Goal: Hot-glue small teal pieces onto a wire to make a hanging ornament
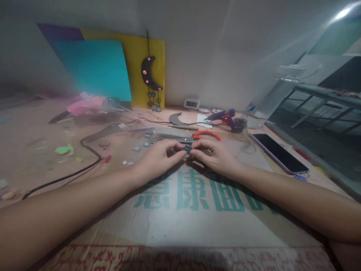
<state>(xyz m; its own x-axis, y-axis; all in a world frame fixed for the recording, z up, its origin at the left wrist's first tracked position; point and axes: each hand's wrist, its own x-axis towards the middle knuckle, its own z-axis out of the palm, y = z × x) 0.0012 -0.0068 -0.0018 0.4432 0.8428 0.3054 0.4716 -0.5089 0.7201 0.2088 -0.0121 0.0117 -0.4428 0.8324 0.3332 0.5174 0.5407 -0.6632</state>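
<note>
Between my two hands, at the middle of the table, is a small dark grey piece, perhaps flower-shaped; its exact form is too small to tell. My left hand pinches it from the left with thumb and fingertips. From the right, my right hand pinches the same piece. Just beyond my fingers lie scissors with orange handles, blades pointing left. A few small blue heart-like pieces lie left of the blades. Behind the scissors are a thin wooden stick and a grey crescent.
A glue gun with a glowing red light stands behind, its black cord crossing leftward. A phone lies at right, near a clear jug. A decorated dark moon hanging leans against yellow card. Scraps litter the left.
</note>
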